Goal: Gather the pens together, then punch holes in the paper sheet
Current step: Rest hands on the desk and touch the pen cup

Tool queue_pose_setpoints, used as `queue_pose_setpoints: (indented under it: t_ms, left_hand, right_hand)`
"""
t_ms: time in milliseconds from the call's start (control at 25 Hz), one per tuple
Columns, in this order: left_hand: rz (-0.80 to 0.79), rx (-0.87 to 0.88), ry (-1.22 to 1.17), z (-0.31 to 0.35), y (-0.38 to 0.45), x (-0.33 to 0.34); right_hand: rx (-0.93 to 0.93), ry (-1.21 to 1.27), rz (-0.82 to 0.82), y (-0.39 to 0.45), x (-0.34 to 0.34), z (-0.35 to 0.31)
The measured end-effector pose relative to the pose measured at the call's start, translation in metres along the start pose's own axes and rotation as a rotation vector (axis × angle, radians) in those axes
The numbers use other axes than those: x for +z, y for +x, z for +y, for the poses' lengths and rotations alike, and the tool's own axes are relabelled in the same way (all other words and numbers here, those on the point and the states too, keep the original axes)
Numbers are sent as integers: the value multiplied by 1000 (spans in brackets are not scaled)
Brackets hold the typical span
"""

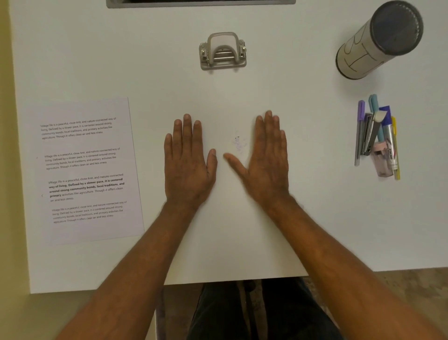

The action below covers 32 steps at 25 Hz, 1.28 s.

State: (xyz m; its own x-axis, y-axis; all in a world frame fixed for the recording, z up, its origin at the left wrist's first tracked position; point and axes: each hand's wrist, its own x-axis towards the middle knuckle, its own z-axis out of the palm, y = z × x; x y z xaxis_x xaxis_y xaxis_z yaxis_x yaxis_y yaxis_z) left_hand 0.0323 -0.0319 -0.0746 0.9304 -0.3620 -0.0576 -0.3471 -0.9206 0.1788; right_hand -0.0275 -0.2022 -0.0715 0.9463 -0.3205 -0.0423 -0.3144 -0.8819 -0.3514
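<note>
My left hand (188, 160) and my right hand (264, 160) lie flat, palms down, side by side on the middle of the white table, holding nothing. A printed paper sheet (88, 170) lies at the left, well apart from my left hand. A grey hole punch (223, 52) stands beyond my hands near the table's far edge. At the right, several pens (378, 136) lie bunched in a pile, purple, teal, blue and yellow, with a stapler and a small pink item among them.
A tall cylindrical container (378, 40) with a dark lid stands at the far right corner. The white table (242, 242) ends just below my forearms. A dark framed edge (201, 3) runs along the top. Faint scribble marks (238, 143) show between my hands.
</note>
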Motion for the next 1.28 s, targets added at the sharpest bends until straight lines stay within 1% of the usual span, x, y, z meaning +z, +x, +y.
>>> queue_pose_setpoints:
  t_ms: [240,320,360,400,440,480,520,560,640,720,800,920,1040,1120,1280]
  left_hand:
    - [1,-24,19,4,0,1]
    - [7,-45,17,11,1,2]
    - [13,-47,13,15,2,3]
    - [19,-41,8,18,3,4]
    - [26,-31,5,21,3,4]
    - [33,-18,4,22,4,5]
    - [40,-4,3,23,5,6]
    - [43,13,0,22,6,7]
    - [39,63,-7,22,8,8]
    - [39,112,-6,25,13,8]
    - [38,124,-5,27,17,8]
    - [27,124,-10,26,17,8]
    - [17,128,-17,25,17,8]
    - [11,124,-20,25,17,8]
    - [-8,117,-22,25,17,6]
  right_hand:
    - [-52,33,50,57,2,-4]
    - [-70,92,66,66,1,-4]
    - [-77,199,94,68,0,-4]
    - [-54,357,129,68,-3,-2]
    - [3,518,165,66,-7,2]
    - [62,632,207,63,-11,8]
    - [106,673,238,58,-15,14]
    - [122,650,245,53,-17,20]
    - [62,533,186,43,-17,28]
    - [-67,447,99,39,-15,27]
    - [-201,385,25,40,-14,20]
    - [-395,201,-47,40,-12,14]
    - [-507,22,-85,32,-12,13]
    - [-548,-19,-114,26,-15,17]
    - [-555,49,-183,17,-37,30]
